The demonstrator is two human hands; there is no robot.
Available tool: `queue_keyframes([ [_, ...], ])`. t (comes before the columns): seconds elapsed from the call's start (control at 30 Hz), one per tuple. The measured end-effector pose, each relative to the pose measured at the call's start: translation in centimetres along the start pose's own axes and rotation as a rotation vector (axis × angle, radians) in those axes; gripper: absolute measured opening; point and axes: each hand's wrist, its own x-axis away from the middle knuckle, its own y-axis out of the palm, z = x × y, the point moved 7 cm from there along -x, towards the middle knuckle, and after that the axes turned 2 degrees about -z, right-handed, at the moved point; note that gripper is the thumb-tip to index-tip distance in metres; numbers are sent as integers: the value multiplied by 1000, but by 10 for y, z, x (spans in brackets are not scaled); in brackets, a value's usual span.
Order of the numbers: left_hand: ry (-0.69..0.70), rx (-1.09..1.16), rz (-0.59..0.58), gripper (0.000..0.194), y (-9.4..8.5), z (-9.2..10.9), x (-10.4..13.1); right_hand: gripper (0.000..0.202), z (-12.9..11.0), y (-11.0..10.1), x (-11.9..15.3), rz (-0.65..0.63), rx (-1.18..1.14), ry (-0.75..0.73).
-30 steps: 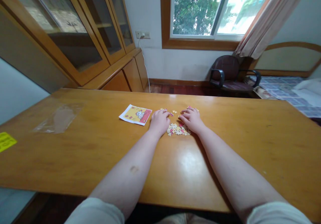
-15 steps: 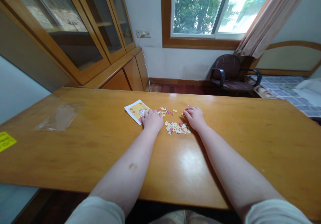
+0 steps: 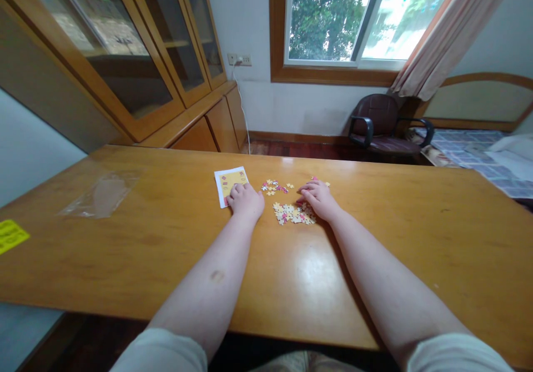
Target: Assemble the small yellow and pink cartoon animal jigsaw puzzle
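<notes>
My left hand [image 3: 246, 201] rests on the lower right part of a small card [image 3: 225, 182] with a yellow printed picture and white border. Its fingers lie slightly bent over the card and cover much of the picture. My right hand [image 3: 320, 199] is over jigsaw puzzle pieces, fingers apart and pointing left, the fingertips low at the table. Below its fingers lies a pile of jigsaw pieces [image 3: 287, 213] in cream, yellow and pink. A smaller scatter of pieces [image 3: 270, 186] sits between the hands. A few more pieces show just beyond my right hand, which partly hides them.
The wooden table [image 3: 166, 250] carries a clear plastic bag [image 3: 106, 194] at left and a yellow label [image 3: 11, 235] at its left edge. Beyond stand a glass-fronted cabinet [image 3: 195, 102], a dark armchair [image 3: 377, 122] and a bed [image 3: 478, 147].
My left hand has moved a little left, and the card under it has turned to a more upright position. My right hand has shifted slightly left over the pieces.
</notes>
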Motion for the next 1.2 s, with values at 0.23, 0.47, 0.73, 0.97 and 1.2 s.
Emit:
queue_keyframes([
  [0.23, -36, 43, 12, 57, 8, -7, -4, 42, 20, -6, 4, 155, 110, 220],
  [0.47, -36, 100, -41, 59, 13, -9, -5, 44, 29, -13, 8, 238, 123, 356],
  [0.73, 167, 190, 96, 49, -8, 14, 2, 44, 9, -12, 3, 141, -78, 162],
  [0.97, 585, 410, 145, 28, -15, 45, 15, 15, -15, -2, 3, -117, -30, -23],
  [1.2, 553, 474, 125, 27, -17, 43, 14, 19, -13, 3, 4, -160, 83, -44],
])
